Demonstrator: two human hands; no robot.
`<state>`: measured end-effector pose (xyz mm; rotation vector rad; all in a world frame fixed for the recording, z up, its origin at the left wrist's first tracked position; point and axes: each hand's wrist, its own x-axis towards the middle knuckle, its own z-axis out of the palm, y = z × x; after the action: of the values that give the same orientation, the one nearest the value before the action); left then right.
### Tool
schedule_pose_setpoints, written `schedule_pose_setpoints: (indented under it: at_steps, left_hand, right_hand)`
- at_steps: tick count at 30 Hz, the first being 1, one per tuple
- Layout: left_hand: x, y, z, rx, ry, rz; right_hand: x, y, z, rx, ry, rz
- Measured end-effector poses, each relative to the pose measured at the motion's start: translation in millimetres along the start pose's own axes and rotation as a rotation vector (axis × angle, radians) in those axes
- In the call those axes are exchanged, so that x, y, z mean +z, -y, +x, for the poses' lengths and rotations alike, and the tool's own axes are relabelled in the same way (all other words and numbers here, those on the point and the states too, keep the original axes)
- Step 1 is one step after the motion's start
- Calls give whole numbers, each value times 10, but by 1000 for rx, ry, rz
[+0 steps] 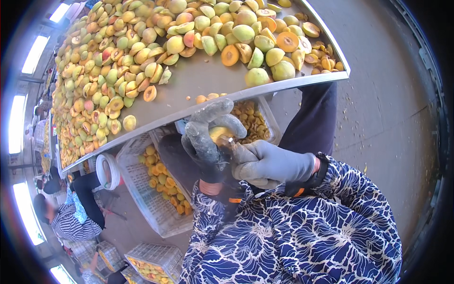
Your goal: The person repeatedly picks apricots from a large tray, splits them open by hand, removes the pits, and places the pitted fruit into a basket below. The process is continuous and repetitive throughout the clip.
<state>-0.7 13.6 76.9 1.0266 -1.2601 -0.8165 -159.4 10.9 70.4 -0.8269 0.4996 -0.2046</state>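
My left hand [203,136], in a dirty grey glove, curls around a piece of yellow peach-like fruit [217,133] just below the table edge. My right hand [275,161], in a cleaner grey glove, grips a small hand tool [230,141] whose metal tip shows at the fruit. The fist hides most of the tool, so its exact kind cannot be told. Under both hands, a plastic crate [273,124] holds many small fruit scraps or pits. Cut fruit halves [124,53] are heaped on the metal-rimmed table [184,83] in front of me.
Left of my knees, a white plastic crate [138,198] contains orange fruit halves [166,181]. A white bucket [108,172] stands beyond it. Another person [76,220] sits at the left, near more filled crates [156,262]. Small debris lies on the floor [383,117] at right.
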Motion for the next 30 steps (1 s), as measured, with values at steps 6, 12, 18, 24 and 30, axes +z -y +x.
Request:
schedule_pose_setpoints:
  at_steps: [6,12,18,24,30]
  left_hand:
    - [-48,134,-18,-52,93,-79]
    - [-22,491,-24,-172,293,-915]
    - [-352,821,-70,-222,-143,-825]
    - [-785,644,-282,-121,-409,-368]
    - [-1933,785,-536,-67,-729,853]
  right_hand:
    - [-225,-233,75,-410,-222,-788]
    - [-571,-295,280,-447,-96,-809]
    - [-898,-438,561,-222,-393,-1674]
    - [-1291,-936,287,-3,-479,-1717]
    - [-1190,-860,214,-49,-535,-1591]
